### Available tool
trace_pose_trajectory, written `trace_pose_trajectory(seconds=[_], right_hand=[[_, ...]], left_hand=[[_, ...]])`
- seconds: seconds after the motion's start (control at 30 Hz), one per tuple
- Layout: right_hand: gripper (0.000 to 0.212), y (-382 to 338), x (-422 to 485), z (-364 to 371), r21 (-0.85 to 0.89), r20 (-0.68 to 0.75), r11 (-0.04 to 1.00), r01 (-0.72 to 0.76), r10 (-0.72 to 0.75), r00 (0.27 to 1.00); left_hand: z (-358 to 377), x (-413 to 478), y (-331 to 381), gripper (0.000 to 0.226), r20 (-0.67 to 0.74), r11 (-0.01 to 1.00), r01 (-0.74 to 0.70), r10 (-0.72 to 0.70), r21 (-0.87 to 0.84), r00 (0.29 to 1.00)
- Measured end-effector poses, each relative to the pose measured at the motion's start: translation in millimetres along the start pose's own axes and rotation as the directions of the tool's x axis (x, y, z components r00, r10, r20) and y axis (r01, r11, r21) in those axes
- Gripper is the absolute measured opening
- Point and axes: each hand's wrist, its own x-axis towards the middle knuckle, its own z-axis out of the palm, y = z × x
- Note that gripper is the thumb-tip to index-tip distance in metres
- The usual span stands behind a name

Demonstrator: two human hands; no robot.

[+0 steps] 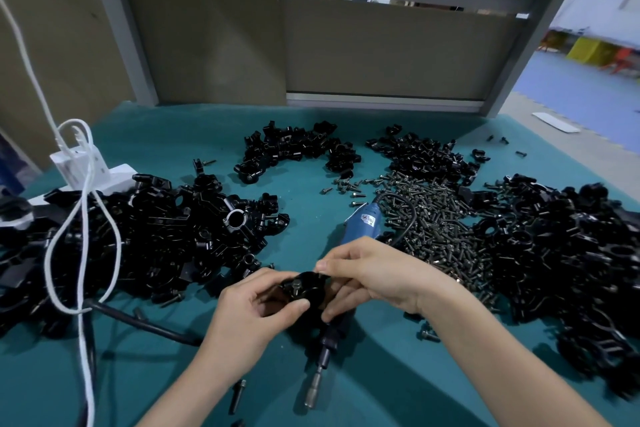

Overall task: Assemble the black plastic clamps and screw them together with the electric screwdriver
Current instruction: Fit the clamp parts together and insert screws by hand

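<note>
Both hands hold one black plastic clamp (304,291) just above the teal table, near its front middle. My left hand (252,308) grips it from the left with thumb and fingers curled round it. My right hand (367,274) pinches its right side from above. A small screw head shows on top of the clamp. The blue electric screwdriver (363,224) lies on the table under my right hand, its metal bit (313,388) pointing toward me.
Heaps of black clamp parts lie at the left (156,236), the far middle (294,149) and the right (571,253). A heap of dark screws (436,222) spreads right of the screwdriver. White cables (83,218) and a white power strip (79,163) sit at left. Loose screws (239,395) lie at the front.
</note>
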Motion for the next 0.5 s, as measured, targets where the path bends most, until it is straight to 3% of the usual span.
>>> trace_pose_trajectory(seconds=[0.1,0.2,0.27,0.5], right_hand=[[0.026,-2.3,-1.8,6.1,0.147,0.026,0.989,-0.028,0.025,0.999],[0.020,-1.4,-0.8,14.1,0.332,-0.055,0.943,-0.006,0.026,0.998],[0.027,1.1,0.4,20.0,0.436,-0.096,0.899,0.030,0.013,0.995],[0.026,-2.2,0.1,40.2,0.518,-0.152,0.839,0.167,-0.102,0.983]], left_hand=[[-0.6,-1.7,3.5,0.027,-0.035,0.998,-0.057,0.055,-0.031,0.998],[-0.3,-2.7,8.1,0.026,-0.060,0.992,-0.110,0.106,-0.056,0.993],[-0.1,-3.0,10.8,0.026,-0.079,0.990,-0.132,0.127,-0.053,0.989],[11.8,-5.3,21.9,0.025,-0.182,0.978,-0.193,0.176,-0.080,0.967]])
